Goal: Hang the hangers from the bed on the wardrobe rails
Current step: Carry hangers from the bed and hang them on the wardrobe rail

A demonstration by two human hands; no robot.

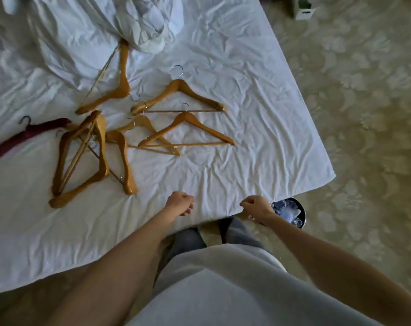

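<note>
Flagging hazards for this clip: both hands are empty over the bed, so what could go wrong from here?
1. The overlapping tan wooden hangers at the left look interlocked; lifting one may drag others along.
2. The dark red velvet hanger lies farthest left, easily missed.
3. The round waste bin beside the right hand could trip a step.

Dim, soft daylight; bed sheet (223, 67) brightest toward top; wide-angle bending at edges; slight blur.
</note>
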